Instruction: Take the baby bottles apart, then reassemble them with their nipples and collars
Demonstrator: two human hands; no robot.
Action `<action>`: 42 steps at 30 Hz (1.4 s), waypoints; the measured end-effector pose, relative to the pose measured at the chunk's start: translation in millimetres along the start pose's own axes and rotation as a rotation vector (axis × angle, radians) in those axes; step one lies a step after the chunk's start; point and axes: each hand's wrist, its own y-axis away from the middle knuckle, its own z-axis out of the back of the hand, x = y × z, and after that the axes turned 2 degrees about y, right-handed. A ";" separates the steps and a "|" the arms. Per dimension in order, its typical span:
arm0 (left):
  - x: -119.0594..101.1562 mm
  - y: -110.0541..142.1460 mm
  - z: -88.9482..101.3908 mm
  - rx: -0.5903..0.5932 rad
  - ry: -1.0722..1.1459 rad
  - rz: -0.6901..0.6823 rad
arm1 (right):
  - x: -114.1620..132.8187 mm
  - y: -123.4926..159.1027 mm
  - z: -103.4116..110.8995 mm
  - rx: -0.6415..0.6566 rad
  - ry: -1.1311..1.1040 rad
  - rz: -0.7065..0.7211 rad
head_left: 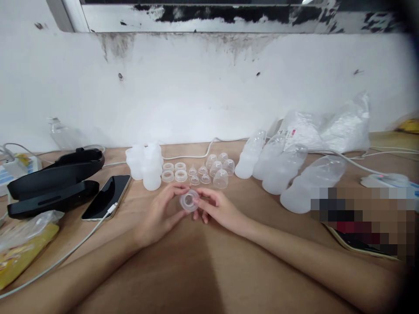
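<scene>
Far L of the fingers, near side: yellow packet (31, 248); past it, a black case (55, 174), 2 pcs. Next, nearer the L fingers, a phone (106, 196) w/ white cable (81, 242) plugged in, lying on the desk (157, 279). Beyond L fingers, approx. 4 frosted btls (151, 179) stand bunched. L hand (153, 218): thumb + forefinger curve round the L side of a clear round pc (183, 202), pinching it top & bottom. Just beyond: 4 rings (181, 179) in 2 rows, then sm. clear teats (195, 180) & clear domed caps (221, 179). R hand (225, 211): thumb + forefinger pinch same pc's R side, other fingers curled under. Well R of R fingers: 4 capped btls (276, 179) lean in a row, w/ plastic bag (347, 126) behind.
</scene>
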 end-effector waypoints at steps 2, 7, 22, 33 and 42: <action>-2.1 -1.7 0.1 0.009 -0.085 0.003 | -2.6 -0.3 -2.0 -0.046 -0.017 -0.038; -5.1 -7.1 -3.5 -0.016 -0.068 0.225 | -1.9 6.0 -7.5 -0.145 0.154 0.017; -4.8 -6.7 -8.6 0.036 -0.192 0.229 | -1.3 7.7 -7.8 -0.163 0.431 0.197; -1.9 -1.8 -8.8 0.008 -0.367 0.158 | -5.5 8.2 -9.6 -0.189 0.499 0.155; -0.2 -5.2 -18.7 -0.043 -0.385 0.260 | 4.5 8.1 -10.2 -0.230 0.421 0.044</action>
